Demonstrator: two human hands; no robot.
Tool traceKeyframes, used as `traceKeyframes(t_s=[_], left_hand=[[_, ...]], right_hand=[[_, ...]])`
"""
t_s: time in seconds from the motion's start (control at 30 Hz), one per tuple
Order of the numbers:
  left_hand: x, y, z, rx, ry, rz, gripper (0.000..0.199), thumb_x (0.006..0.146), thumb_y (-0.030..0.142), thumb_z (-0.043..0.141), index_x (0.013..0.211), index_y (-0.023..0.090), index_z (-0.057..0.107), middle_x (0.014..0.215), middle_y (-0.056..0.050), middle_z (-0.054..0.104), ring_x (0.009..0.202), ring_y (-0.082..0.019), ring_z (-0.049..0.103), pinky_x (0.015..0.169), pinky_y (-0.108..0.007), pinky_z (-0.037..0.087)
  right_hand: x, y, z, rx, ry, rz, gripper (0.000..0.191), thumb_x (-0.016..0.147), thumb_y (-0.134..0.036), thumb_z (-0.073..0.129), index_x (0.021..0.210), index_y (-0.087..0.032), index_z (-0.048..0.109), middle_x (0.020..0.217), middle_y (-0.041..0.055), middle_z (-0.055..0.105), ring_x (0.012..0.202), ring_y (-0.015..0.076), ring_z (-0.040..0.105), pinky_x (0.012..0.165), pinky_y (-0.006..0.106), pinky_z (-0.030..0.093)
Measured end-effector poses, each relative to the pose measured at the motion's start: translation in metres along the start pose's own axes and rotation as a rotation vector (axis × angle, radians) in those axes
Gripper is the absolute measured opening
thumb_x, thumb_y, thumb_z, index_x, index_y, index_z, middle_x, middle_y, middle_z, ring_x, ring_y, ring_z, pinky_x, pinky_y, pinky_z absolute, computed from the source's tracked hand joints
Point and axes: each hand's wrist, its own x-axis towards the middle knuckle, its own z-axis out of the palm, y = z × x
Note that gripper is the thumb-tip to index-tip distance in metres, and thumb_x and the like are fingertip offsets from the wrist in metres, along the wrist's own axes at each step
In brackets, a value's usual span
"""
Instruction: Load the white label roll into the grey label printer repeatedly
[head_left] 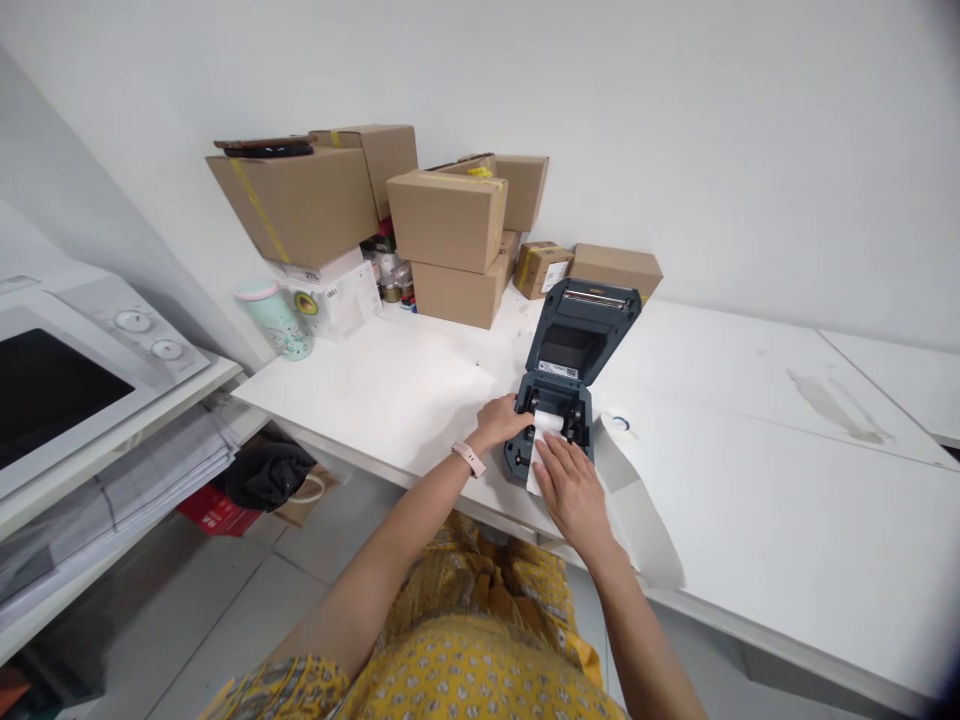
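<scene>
A dark grey label printer (pixel 516 462) stands on the white table near its front edge, its lid (pixel 589 320) tilted up and back. Inside sits a white label roll (pixel 548 421), and a white paper strip (pixel 534 478) runs from it over the printer's front. My left hand (pixel 498 422), with a pink wristband, holds the printer's left side wall, its thumb reaching in by the roll. Stretched flat, the fingers of my right hand (pixel 568 480) lie on the paper strip and cover part of it.
A loose curled paper sheet (pixel 637 510) lies right of the printer, close to a small ring-shaped item (pixel 621 423). Cardboard boxes (pixel 447 222) are stacked along the wall. A mint tumbler (pixel 276 322) stands at the table's left end, and a microwave (pixel 97 350) sits on a shelf further left.
</scene>
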Motion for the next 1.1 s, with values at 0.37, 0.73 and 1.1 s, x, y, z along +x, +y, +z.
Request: traceKeyframes(t_s=[0.37, 0.73, 1.1], left_hand=[[0.000, 0.000, 0.001, 0.031, 0.005, 0.009, 0.042, 0.081, 0.043, 0.056, 0.117, 0.022, 0.063, 0.112, -0.010, 0.073, 0.104, -0.029, 0.067, 0.080, -0.033, 0.049], [-0.002, 0.000, 0.001, 0.012, 0.011, 0.005, 0.042, 0.080, 0.043, 0.057, 0.116, 0.022, 0.063, 0.112, -0.009, 0.073, 0.104, -0.030, 0.067, 0.081, -0.033, 0.049], [-0.005, 0.002, -0.001, 0.028, -0.028, 0.001, 0.048, 0.083, 0.048, 0.053, 0.124, 0.023, 0.057, 0.120, -0.011, 0.070, 0.112, -0.033, 0.064, 0.093, -0.041, 0.047]], right_hand=[[-0.004, 0.003, -0.010, 0.027, -0.039, -0.011, 0.038, 0.101, -0.030, 0.040, 0.132, -0.024, 0.061, 0.138, 0.0060, 0.062, 0.121, 0.0258, 0.059, 0.109, 0.048, 0.037], [-0.006, -0.004, -0.009, 0.002, -0.020, 0.003, 0.037, 0.100, -0.028, 0.042, 0.131, -0.023, 0.062, 0.138, 0.0074, 0.062, 0.119, 0.0274, 0.060, 0.108, 0.049, 0.036], [-0.016, -0.004, 0.003, 0.016, 0.128, -0.043, 0.034, 0.097, -0.026, 0.052, 0.129, -0.022, 0.063, 0.133, 0.0074, 0.066, 0.118, 0.0271, 0.061, 0.103, 0.048, 0.042]])
